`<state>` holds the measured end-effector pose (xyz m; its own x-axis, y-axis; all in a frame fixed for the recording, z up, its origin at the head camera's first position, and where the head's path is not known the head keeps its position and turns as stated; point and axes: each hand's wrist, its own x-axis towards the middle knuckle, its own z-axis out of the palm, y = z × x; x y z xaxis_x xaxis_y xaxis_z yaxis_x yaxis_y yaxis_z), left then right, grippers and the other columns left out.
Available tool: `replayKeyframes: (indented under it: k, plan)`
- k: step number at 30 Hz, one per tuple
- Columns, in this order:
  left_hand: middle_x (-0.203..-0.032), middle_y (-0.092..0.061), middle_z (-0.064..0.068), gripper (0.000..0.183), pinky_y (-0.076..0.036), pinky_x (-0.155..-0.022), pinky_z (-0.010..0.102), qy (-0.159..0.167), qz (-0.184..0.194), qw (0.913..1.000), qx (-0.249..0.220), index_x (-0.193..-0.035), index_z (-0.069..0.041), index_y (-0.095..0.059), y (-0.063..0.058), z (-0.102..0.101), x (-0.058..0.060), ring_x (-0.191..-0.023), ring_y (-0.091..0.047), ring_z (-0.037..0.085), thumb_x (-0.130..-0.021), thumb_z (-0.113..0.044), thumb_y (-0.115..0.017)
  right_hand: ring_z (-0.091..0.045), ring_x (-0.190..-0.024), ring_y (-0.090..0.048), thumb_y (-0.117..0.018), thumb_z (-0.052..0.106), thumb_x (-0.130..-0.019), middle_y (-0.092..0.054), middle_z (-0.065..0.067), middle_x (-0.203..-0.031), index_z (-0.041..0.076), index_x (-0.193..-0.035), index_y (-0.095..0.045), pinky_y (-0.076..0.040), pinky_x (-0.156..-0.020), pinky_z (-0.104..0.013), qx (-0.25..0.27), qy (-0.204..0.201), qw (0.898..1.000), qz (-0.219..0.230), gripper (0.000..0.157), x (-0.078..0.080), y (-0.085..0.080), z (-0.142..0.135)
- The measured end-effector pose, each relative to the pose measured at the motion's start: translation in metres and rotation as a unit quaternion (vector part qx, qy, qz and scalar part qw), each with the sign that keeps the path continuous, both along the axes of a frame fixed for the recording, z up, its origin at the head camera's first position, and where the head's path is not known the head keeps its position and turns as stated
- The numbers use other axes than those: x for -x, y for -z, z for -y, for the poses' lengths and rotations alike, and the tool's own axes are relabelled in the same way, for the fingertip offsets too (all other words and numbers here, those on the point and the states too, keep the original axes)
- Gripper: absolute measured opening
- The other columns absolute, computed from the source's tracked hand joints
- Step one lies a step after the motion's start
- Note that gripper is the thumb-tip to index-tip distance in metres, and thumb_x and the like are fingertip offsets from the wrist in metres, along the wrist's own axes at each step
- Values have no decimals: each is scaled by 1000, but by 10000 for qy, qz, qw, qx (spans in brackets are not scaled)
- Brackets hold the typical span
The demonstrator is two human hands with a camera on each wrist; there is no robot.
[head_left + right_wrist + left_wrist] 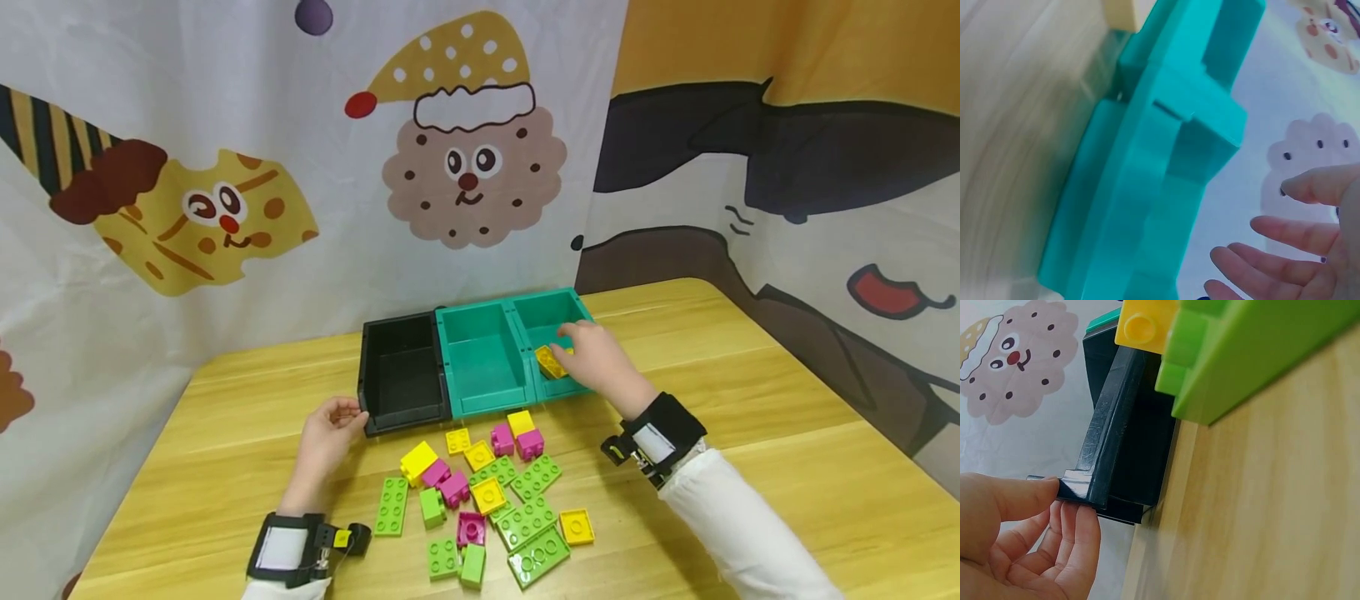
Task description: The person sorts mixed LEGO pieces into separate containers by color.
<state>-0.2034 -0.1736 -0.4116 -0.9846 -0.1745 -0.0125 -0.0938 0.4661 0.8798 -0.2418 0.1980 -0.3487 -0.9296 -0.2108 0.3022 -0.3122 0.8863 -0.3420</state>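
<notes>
My left hand point(330, 437) pinches the front left corner of the black bin point(367, 375). In the left wrist view its thumb lies on the rim point(1100, 437) and its fingers bend in from below. My right hand point(596, 358) is over the right-hand teal bin point(551, 310), its fingers spread and holding nothing. Yellow toy bricks point(550, 362) lie in that bin, partly hidden behind the hand. The middle teal bin point(483, 354) stands between it and the black bin. In the right wrist view, the right hand point(1291, 250) is beside the teal bins point(1141, 187).
Loose toy bricks lie in front of the bins: green point(527, 522), yellow point(576, 527) and magenta point(471, 528). Some overlap or sit joined together. The wooden table point(720, 408) ends at a printed curtain point(330, 283) behind the bins.
</notes>
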Motion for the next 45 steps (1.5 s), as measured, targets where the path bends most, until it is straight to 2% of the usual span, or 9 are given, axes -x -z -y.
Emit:
replayKeyframes:
  k: [2,8,15,21,30,34,40,45]
  plan:
    - [-107,-60,19,22,-47,-68,16,-11,-12,10000,12,-111,2,-57,0,0,0,-93,-57,25,-91,-7,-60,-38,-100,-62,-61,20,-91,-65,-24,-111,-7,-111,-63,-50,-85,-48,-27,-85,10000,-42,34,-5,-2,1]
    - [-105,-61,20,21,-44,-66,13,-24,-150,9999,65,-108,3,-58,0,0,3,-92,-57,24,-90,-6,-62,-29,-82,-66,-62,22,-90,-67,-20,-107,-3,-109,-66,-54,-71,-41,50,-208,9998,-46,31,-21,-8,2]
    - [-107,-61,21,23,-44,-67,14,-18,-43,10000,49,-110,3,-57,-3,-2,2,-95,-58,26,-90,-7,-61,-30,-87,-65,-62,20,-90,-67,-18,-107,-2,-109,-66,-53,-74,-42,386,-383,9984,167,29,-39,-7,-2]
    - [-107,-60,20,23,-45,-67,15,-56,-13,10000,10,-111,3,-57,-3,-2,2,-94,-57,25,-90,-7,-61,-24,-85,-64,-61,22,-91,-67,-15,-108,1,-111,-65,-53,-74,-39,484,-607,9957,512,30,-51,-4,-3]
    - [-105,-60,19,22,-44,-67,15,-66,-42,10000,38,-110,2,-57,-1,0,2,-92,-56,24,-90,-8,-61,-25,-89,-63,-63,20,-90,-67,-15,-108,1,-112,-65,-52,-78,-40,550,-900,9929,545,29,-58,6,2]
    - [-106,-60,19,22,-44,-68,15,-72,-52,9999,56,-110,2,-57,0,1,3,-92,-56,24,-91,-8,-61,-27,-92,-63,-64,21,-89,-67,-14,-110,1,-113,-64,-52,-81,-41,420,-1017,9922,593,31,-59,10,7]
    - [-105,-61,19,22,-45,-68,16,-36,-55,10000,69,-110,3,-57,0,1,0,-92,-56,24,-90,-7,-61,-28,-104,-60,-66,18,-88,-65,-12,-115,1,-117,-62,-50,-89,-44,126,-1485,9847,897,34,-63,18,15]
    - [-105,-61,19,22,-44,-68,15,-33,-62,9999,79,-109,2,-58,1,1,1,-92,-56,24,-90,-8,-61,-26,-106,-59,-67,17,-87,-64,-11,-116,3,-117,-62,-51,-89,-42,-4,-1720,9794,1054,34,-64,26,22]
